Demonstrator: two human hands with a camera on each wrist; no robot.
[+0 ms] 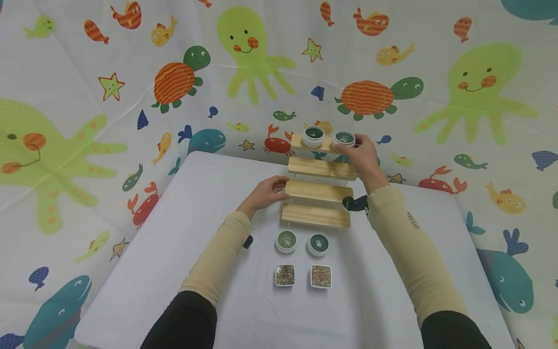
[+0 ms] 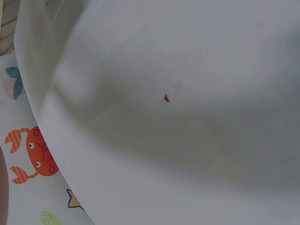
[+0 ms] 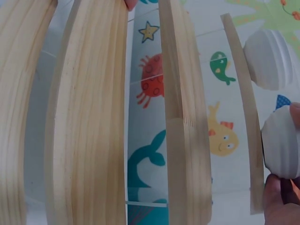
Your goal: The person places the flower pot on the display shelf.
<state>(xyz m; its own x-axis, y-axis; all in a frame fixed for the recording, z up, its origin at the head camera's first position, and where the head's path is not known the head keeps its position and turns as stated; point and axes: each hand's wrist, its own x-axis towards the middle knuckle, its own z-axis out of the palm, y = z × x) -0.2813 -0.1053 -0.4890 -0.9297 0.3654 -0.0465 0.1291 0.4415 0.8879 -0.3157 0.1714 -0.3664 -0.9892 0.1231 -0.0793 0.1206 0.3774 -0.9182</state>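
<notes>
Table [image 1: 183, 203]: beneath both hands. Stand [image 1: 321, 168], one, four tiers: right of left fingers, long axis sideways; left hand [image 1: 266, 193] grips left end of third tier [image 1: 320, 191] from top. Right hand [image 1: 365, 154], nearer top tier [image 3: 246, 108], pinches round pot [image 1: 344, 139] at its right end. Round pots, four: pinched one; second pot [image 1: 313, 136] just left of right fingers; two others [image 1: 286, 241] [image 1: 318, 244] bodyward of fingers. Square pots [image 1: 285, 275] [image 1: 321, 276], two: farther bodyward.

Over the link I see tan sleeves [image 1: 416, 257] either side of the wooden rack [image 1: 320, 192], black upper sleeves [image 1: 185, 317] farther from it, dark lettering [image 1: 412, 220] right of it, a black wrist device [image 1: 356, 204] beside it.
</notes>
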